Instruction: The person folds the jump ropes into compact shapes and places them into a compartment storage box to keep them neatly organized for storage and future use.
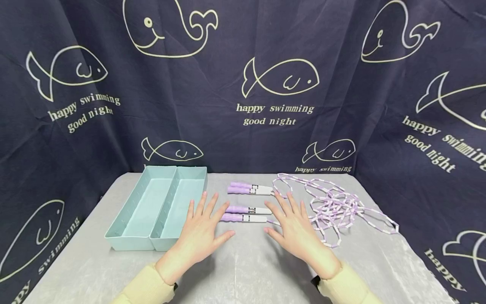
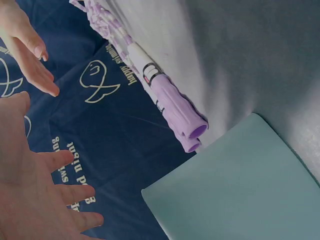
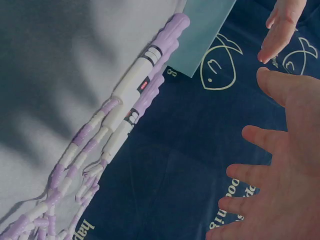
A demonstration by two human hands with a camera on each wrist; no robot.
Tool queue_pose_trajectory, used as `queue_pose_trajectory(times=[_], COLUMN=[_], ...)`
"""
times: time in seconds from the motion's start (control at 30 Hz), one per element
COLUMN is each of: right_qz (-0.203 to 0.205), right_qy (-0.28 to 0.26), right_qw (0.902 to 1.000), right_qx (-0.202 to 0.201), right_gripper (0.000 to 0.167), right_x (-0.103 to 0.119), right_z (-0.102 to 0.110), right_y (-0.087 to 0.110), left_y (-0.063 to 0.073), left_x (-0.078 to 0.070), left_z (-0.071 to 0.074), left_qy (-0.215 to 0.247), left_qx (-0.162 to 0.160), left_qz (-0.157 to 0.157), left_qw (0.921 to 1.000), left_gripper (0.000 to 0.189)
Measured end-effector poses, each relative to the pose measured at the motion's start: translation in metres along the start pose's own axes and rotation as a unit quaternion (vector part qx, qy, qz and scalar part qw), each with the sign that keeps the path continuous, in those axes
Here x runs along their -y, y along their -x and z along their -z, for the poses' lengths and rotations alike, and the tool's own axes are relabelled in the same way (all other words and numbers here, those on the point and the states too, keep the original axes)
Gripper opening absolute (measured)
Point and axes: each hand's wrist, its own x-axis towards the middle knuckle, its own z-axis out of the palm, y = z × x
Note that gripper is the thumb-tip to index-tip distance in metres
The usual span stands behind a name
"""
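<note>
Both hands hover palm down over the table with fingers spread, holding nothing. My left hand [image 1: 202, 230] is beside the right-hand blue bin, its fingers overlapping that bin's near side in the head view. My right hand [image 1: 298, 232] is left of a tangled heap of purple-and-white beaded jump rope [image 1: 338, 207]. Between the hands lies a pair of purple-and-white jump rope handles [image 1: 248, 218], partly hidden by the left fingers. Farther back rests another pair of handles [image 1: 240, 190]. In the right wrist view, beaded cords [image 3: 65, 165] run from the handles' white ends.
Two long light-blue bins [image 1: 130, 243] stand side by side on the left of the grey table [image 1: 243, 270]. A dark blue curtain [image 1: 212, 93] with white fish and whale drawings surrounds the back and sides. A rope loop [image 1: 383, 223] reaches toward the table's right edge.
</note>
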Motion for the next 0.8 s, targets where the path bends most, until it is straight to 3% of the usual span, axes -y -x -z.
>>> queue_pose_trajectory(times=[0.3, 0.53, 0.67, 0.8], right_qz=[0.026, 0.079, 0.109, 0.124], right_qy=[-0.005, 0.002, 0.016, 0.021], right_qw=[0.9993, 0.9944, 0.9926, 0.9919], right_qx=[-0.026, -0.07, -0.052, -0.021], right_gripper=[0.065, 0.063, 0.066, 0.068], right_x=[-0.004, -0.016, -0.018, -0.018], right_z=[-0.004, -0.021, -0.037, -0.051], right_y=[-0.007, -0.027, -0.037, -0.044], left_y=[-0.011, -0.031, -0.041, -0.05], left_x=[-0.003, -0.008, -0.012, -0.016], left_z=[-0.005, -0.023, -0.038, -0.054], left_qy=[-0.016, -0.033, -0.08, -0.137], left_qx=[0.015, 0.033, 0.038, 0.053], left_qz=[-0.031, -0.079, -0.106, -0.112], left_qw=[0.9993, 0.9958, 0.9905, 0.9828], left_gripper=[0.073, 0.069, 0.069, 0.074])
